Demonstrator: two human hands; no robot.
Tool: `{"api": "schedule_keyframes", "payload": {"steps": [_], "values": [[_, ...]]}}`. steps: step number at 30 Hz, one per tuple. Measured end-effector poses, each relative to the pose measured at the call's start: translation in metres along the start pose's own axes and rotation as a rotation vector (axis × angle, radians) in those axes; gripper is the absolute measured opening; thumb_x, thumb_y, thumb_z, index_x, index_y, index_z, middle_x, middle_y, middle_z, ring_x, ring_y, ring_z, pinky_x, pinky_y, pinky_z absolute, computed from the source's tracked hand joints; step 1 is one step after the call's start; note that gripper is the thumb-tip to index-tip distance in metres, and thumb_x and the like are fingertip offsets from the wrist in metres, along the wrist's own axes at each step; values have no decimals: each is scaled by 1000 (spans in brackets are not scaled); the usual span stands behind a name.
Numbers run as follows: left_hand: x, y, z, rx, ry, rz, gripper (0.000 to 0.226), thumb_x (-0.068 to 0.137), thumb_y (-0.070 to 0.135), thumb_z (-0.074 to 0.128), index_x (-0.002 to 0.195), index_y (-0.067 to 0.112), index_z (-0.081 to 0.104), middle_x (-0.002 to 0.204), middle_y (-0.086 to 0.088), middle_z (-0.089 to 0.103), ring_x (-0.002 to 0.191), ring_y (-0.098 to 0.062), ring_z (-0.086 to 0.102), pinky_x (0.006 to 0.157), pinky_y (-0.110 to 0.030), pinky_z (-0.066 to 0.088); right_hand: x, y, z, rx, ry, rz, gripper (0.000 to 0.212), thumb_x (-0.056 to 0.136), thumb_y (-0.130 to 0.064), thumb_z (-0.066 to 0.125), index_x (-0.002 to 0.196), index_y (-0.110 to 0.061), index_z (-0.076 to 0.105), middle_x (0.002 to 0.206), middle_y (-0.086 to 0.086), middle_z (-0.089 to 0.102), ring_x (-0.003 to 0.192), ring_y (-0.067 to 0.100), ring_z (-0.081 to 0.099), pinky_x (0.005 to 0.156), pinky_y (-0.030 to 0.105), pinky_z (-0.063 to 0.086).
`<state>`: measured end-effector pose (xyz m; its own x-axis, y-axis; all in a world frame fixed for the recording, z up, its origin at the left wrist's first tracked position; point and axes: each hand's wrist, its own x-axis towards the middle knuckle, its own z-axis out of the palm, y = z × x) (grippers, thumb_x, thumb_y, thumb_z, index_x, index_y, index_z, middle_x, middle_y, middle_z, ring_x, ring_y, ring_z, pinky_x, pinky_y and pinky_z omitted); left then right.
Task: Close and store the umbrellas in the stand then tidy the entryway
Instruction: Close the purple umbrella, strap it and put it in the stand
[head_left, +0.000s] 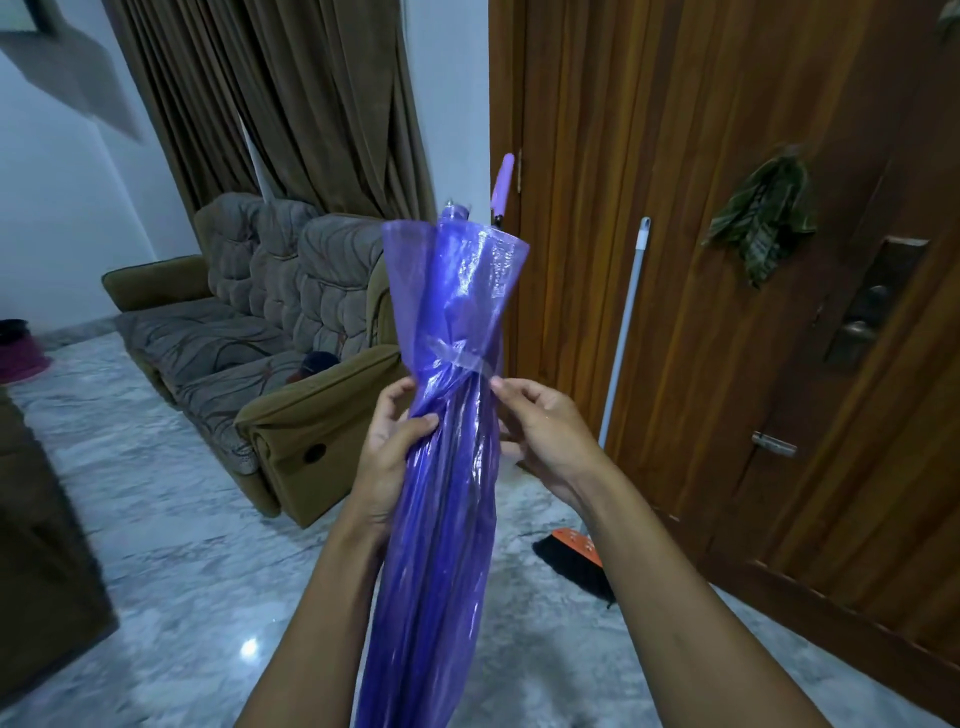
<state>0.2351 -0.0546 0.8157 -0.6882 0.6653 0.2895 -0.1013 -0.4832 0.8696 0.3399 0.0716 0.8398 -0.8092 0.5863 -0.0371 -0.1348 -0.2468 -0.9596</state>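
The left hand (392, 447) grips the folded purple umbrella (447, 499) round its middle, thumb laid across the front of the gathered plastic and the fingers curled behind it. The right hand (543, 434) sits just beside it on the other side, fingertips pinching the end of the clear strap (457, 357) that circles the canopy right above both hands. The umbrella is held in the air in front of the person, nearly upright and leaning a little. Its lower end runs down between the forearms and out of sight, and its loose edge flares open above the strap. A lilac handle (504, 179) pokes up behind that flared top.

Beyond the hands, to the right, stands a wooden door (727, 156) with a green cloth (763, 218) hanging on it. A white-poled broom (626, 317) leans against the wood, its orange-and-black head on the marble floor (182, 545). To the left a padded sofa (249, 332) sits against the wall, under long brown curtains (291, 93).
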Motion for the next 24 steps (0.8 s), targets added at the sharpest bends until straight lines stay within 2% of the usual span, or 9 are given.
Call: {"api": "schedule_keyframes", "payload": {"steps": [3, 5, 6, 10, 14, 16, 19, 22, 24], "values": [[2, 3, 4, 387, 60, 119, 35, 74, 19, 66, 108, 25, 58, 109, -2, 61, 85, 1, 63, 82, -15, 49, 0, 0, 6, 51, 66, -34, 12, 97, -18, 59, 90, -8, 60, 75, 6, 69, 54, 7, 65, 43, 19, 48], [2, 6, 5, 636, 85, 218, 33, 78, 29, 67, 110, 32, 59, 117, -5, 47, 89, 5, 55, 86, -8, 44, -1, 1, 5, 96, 99, -72, 12, 97, -16, 59, 89, -6, 58, 68, 4, 67, 46, 5, 61, 39, 17, 45], [2, 7, 6, 674, 102, 260, 34, 80, 29, 66, 113, 30, 58, 118, -5, 46, 90, 6, 54, 86, -6, 43, -2, 1, 4, 112, 101, -87, 12, 97, -15, 60, 90, -5, 58, 64, 2, 68, 45, 4, 60, 40, 16, 45], [2, 10, 6, 692, 89, 356, 38, 91, 8, 64, 124, 19, 50, 117, 0, 61, 106, -4, 61, 87, -12, 47, -4, -1, 4, 52, 134, -167, 13, 95, -16, 63, 92, -3, 62, 70, 5, 71, 58, 10, 65, 49, 18, 51], [6, 11, 7, 713, 83, 225, 30, 96, 3, 54, 113, 26, 61, 106, 14, 67, 96, 10, 62, 85, -10, 45, -4, -3, 6, -81, 140, -267, 11, 92, -15, 67, 91, -4, 68, 84, 18, 74, 74, 24, 68, 68, 33, 59], [3, 14, 11, 616, 47, 137, 24, 93, 9, 56, 114, 20, 62, 104, 9, 67, 88, 12, 62, 79, -8, 45, -5, -5, 7, -138, 115, -331, 7, 91, -13, 68, 89, -7, 70, 82, 16, 74, 73, 23, 70, 66, 33, 60], [-3, 16, 13, 648, -40, 103, 42, 84, 30, 72, 120, 20, 54, 113, 7, 66, 99, 2, 65, 82, -14, 50, -8, -10, 11, -170, 72, -367, 6, 90, -12, 69, 86, -10, 72, 78, 17, 72, 70, 21, 67, 64, 34, 60], [-3, 12, 10, 675, 33, 130, 44, 82, 24, 78, 118, 19, 54, 113, 5, 68, 102, -5, 66, 87, -21, 52, -9, -14, 9, -227, 2, -373, 8, 91, -10, 66, 93, -8, 74, 88, 28, 71, 75, 25, 64, 73, 44, 60], [-2, 9, 8, 651, 94, 149, 41, 82, 19, 77, 117, 18, 55, 110, 4, 69, 100, -4, 67, 85, -20, 50, -10, -14, 8, -223, -49, -340, 13, 93, -4, 63, 102, 0, 71, 91, 22, 72, 79, 21, 66, 75, 35, 60]]}}
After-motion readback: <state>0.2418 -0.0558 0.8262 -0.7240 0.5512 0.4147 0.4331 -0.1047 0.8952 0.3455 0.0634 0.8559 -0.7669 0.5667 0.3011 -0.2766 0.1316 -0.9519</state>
